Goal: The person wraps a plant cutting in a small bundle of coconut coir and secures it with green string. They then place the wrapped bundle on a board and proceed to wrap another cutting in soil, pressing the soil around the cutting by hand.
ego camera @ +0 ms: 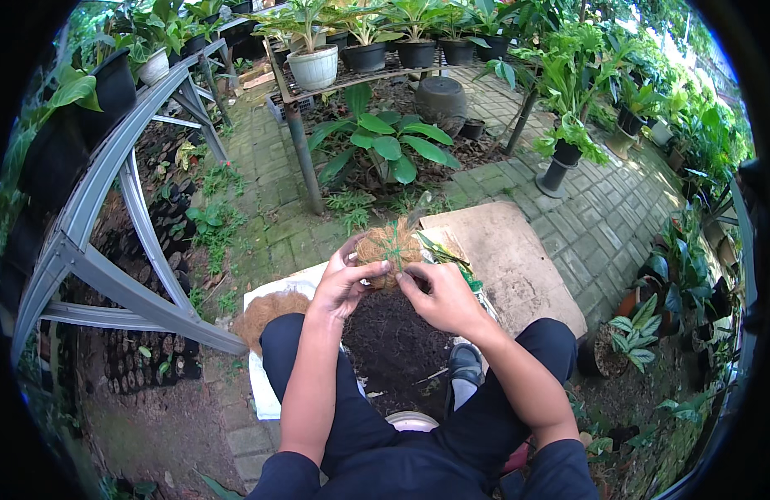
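Note:
A ball of brown coconut fibre (377,242), bound with crossing green string (394,242), is held up in front of my knees. My left hand (347,281) grips it from the left, thumb lying across its near side. On the right, my right hand (440,294) pinches at the near side of the ball by the string; its fingertips partly hide what they hold. Dark potting soil (397,350) is heaped below, between my legs. Beside my left knee lies a loose wad of coconut fibre (275,309) on a white sheet (263,390).
A flat cardboard piece (510,269) covers paving to the right, with green string (472,281) at its left edge. A metal frame (100,250) rises on the left. Ahead stands a plant bench on posts (304,159). A potted plant (610,350) sits at right.

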{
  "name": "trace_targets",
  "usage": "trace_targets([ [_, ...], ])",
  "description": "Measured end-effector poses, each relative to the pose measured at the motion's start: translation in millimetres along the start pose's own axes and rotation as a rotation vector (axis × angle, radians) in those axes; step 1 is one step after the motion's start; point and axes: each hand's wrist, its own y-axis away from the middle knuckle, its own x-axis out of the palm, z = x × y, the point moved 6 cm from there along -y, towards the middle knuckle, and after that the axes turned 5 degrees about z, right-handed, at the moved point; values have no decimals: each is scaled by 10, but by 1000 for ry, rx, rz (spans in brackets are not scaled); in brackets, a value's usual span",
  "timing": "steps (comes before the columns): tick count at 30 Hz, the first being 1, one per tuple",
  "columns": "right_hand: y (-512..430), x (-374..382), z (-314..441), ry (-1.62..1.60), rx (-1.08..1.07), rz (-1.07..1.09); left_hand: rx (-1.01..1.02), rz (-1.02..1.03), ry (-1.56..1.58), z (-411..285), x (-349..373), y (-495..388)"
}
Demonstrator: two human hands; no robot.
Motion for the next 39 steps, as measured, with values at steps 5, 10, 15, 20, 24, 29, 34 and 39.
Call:
trace_targets([
  [5, 7, 51, 52, 146, -79, -74, -5, 94, 273, 62, 107, -8],
  [10, 15, 120, 48, 274, -85, -43, 33, 103, 175, 102, 130, -72],
  [15, 64, 38, 0, 462, 5, 176, 66, 34, 110, 70, 141, -51],
  [20, 76, -459, -170, 342, 168, 205, 131, -45, 73, -69, 230, 1],
  [24, 84, -621, -79, -41, 17, -473, 162, 31, -69, -81, 441, 16],
  [29, 12, -282, -13, -8, -160, -411, 120, 36, -42, 148, 587, 10],
  [34, 241, -259, -136, -49, -142, -739, 154, 86, -47, 429, 721, 33],
  [39, 413, -350, -233, -96, -190, -898, 144, 226, -388, 468, 848, 63],
])
